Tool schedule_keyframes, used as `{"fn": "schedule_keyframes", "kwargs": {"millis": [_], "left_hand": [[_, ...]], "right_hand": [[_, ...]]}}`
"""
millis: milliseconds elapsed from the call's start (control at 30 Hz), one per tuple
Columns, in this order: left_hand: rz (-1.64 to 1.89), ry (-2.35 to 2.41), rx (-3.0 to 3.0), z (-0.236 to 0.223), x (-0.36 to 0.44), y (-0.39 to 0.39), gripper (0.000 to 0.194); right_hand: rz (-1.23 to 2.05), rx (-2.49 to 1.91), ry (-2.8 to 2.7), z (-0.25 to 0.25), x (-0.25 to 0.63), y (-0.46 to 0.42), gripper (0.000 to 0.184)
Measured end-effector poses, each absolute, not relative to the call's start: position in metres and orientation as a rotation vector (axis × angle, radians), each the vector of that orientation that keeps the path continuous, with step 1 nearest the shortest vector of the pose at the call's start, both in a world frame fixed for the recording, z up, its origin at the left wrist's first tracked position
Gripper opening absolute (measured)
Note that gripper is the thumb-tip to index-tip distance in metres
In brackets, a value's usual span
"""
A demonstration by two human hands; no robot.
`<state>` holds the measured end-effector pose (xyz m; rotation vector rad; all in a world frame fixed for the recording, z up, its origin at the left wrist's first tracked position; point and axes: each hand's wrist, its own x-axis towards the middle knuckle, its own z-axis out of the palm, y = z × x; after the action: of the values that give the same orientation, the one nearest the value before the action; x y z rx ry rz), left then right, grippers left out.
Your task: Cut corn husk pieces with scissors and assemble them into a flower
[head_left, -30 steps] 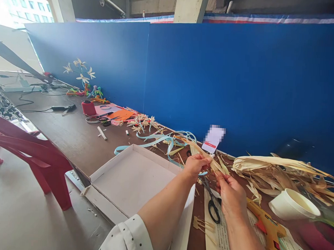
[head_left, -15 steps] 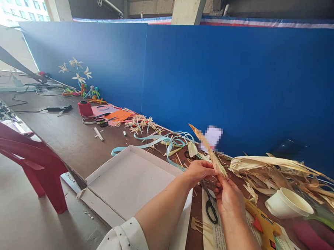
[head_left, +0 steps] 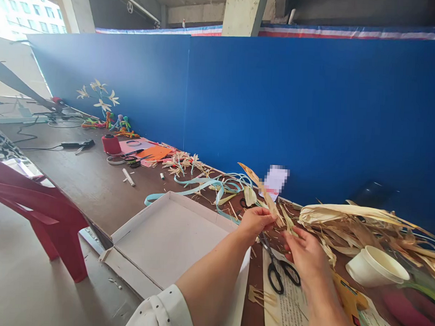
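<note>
My left hand (head_left: 255, 222) pinches a long, dry corn husk (head_left: 257, 182) whose brown tip points up and to the left. Just to its right, my right hand (head_left: 305, 253) is closed on a narrow, pale husk strip (head_left: 289, 222). A small gap separates the two pieces. Below my hands, black-handled scissors (head_left: 276, 277) lie on a written sheet (head_left: 286, 305). The yellow glue gun (head_left: 348, 303) is partly hidden behind my right forearm. Cut husk scraps (head_left: 258, 294) rest beside the sheet.
A white box lid (head_left: 185, 238) sits to the left. Dry husks (head_left: 344, 226) are heaped at the right, behind a cream paper cup (head_left: 377, 266). Blue ribbon (head_left: 198, 182) and husk flowers (head_left: 183, 164) lie along the blue partition (head_left: 295, 104). A red chair (head_left: 52, 218) stands at left.
My hands have moved apart, and the husk has separated into a wide piece on the left and a narrow strip on the right. More of the scissors shows now.
</note>
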<state>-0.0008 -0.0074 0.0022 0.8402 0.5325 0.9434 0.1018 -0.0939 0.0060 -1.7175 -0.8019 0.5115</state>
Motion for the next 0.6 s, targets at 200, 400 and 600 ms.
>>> {"fn": "schedule_keyframes", "kwargs": {"millis": [200,400,600], "left_hand": [[0.952,0.577,0.875,0.008,-0.004,-0.006,0.037],[0.972,0.599,0.895,0.008,-0.005,-0.004,0.033],[0.998,0.603,0.930,0.016,-0.013,-0.003,0.023]], "right_hand": [[0.294,-2.459,-1.506,0.001,0.115,-0.113,0.022],[0.207,-2.571,-1.748,0.008,0.092,-0.124,0.031],[0.297,-2.483,-1.489,-0.004,0.108,-0.120,0.023]]}}
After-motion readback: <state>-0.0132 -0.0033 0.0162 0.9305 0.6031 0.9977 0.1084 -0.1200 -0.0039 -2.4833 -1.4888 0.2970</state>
